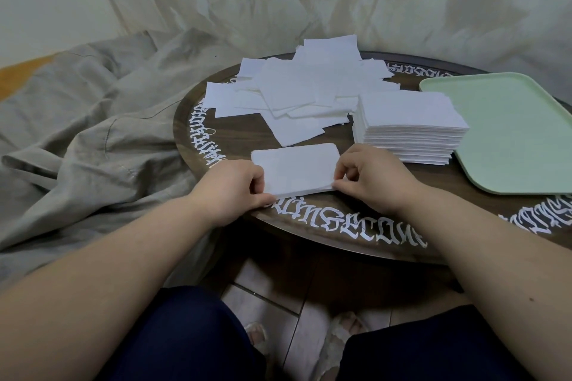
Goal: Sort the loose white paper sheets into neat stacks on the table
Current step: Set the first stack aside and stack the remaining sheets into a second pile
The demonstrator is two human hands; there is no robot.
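Observation:
A thin stack of white sheets (295,168) lies near the front edge of the round dark table (340,219). My left hand (230,187) pinches its near left corner and my right hand (370,178) pinches its near right corner, fingers curled at the paper's edges. Behind it a loose heap of white paper sheets (297,90) spreads over the table's far side, some overhanging the rim. To the right of the small stack stands a tall neat stack of sheets (408,130).
A pale green tray (507,136) sits at the table's right side, touching the tall stack. Grey cloth (93,120) lies rumpled on the left beside the table. White lettering runs round the table's rim. My knees and slippered feet show below.

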